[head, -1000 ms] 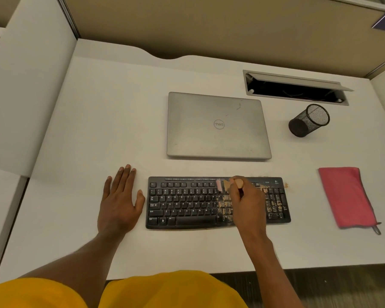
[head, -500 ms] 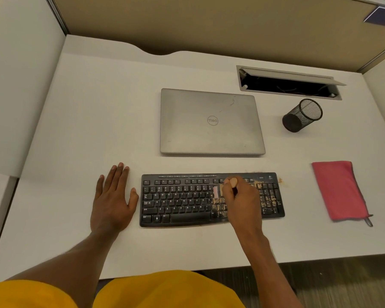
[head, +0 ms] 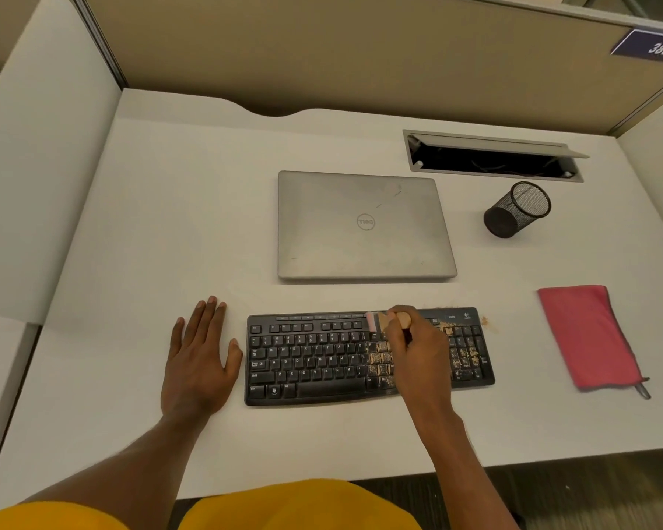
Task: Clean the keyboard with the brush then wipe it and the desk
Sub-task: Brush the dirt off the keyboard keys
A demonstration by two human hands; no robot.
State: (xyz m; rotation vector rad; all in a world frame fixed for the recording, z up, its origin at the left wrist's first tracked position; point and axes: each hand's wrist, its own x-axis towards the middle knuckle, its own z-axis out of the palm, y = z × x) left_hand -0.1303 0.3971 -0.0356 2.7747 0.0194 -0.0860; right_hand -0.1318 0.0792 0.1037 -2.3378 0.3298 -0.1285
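Grips brush point(head: 389, 321) in right hand point(head: 418, 350), fingers curled round it, over top rows of keyboard point(head: 314, 361), lower centre. Rests left hand point(head: 198, 361) flat, fingers straight, on desk point(head: 169, 223) just left of keyboard.

Risk: could flick crumbs point(head: 466, 355) toward red cloth point(head: 586, 334) at right, or pack them between keys if pressed hard.

Mesh cup point(head: 517, 210), upper right: looks empty. Open cable slot point(head: 490, 162) above it: holds dark cables.

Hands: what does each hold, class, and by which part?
Right hand grips the brush by its wooden handle; left hand holds nothing, flat on the desk.
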